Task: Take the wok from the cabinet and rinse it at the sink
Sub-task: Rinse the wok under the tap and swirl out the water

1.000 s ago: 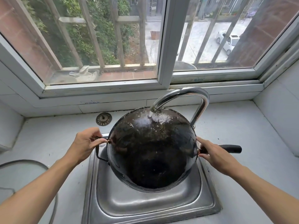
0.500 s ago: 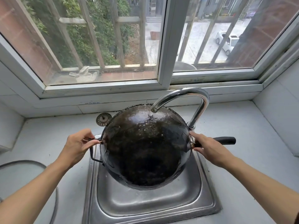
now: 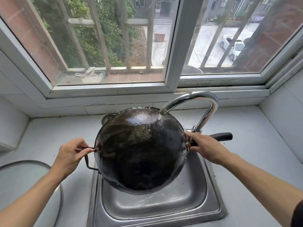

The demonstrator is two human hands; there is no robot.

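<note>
A black wok [image 3: 141, 149] is turned bottom-up and tilted over the steel sink [image 3: 164, 208]. Water from the curved chrome faucet [image 3: 211, 102] runs onto its upper back, which shines wet. My left hand [image 3: 70, 156] pinches the small wire loop handle on the wok's left side. My right hand [image 3: 206, 148] grips the base of the long black handle [image 3: 224, 136], which sticks out to the right. The wok's inside is hidden.
A glass lid [image 3: 21, 177] lies on the white counter at the left. A round metal drain cover [image 3: 105, 118] peeks out behind the wok. The window sill and frame [image 3: 114, 90] run along the back, a tiled wall stands at the right.
The wok has shifted up and to the left, tilting further over, so the water now lands on its upper right back. Both hands moved with it.
</note>
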